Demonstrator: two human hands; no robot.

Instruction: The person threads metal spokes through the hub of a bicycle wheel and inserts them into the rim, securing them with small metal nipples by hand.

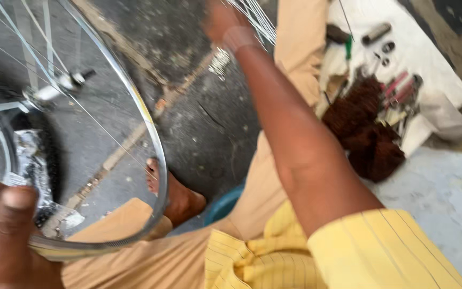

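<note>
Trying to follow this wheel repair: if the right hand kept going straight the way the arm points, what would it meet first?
The right hand is already at the bundle of loose spokes, apparently touching them; motion blur hides the grip. Beyond lies the frame edge.

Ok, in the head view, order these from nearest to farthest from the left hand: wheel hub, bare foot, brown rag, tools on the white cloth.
From the left hand, at bottom left on the rim:
1. Wheel hub, above it, upper left.
2. Bare foot, to its right; nearly as close.
3. Brown rag, right.
4. Tools, far upper right.
</note>
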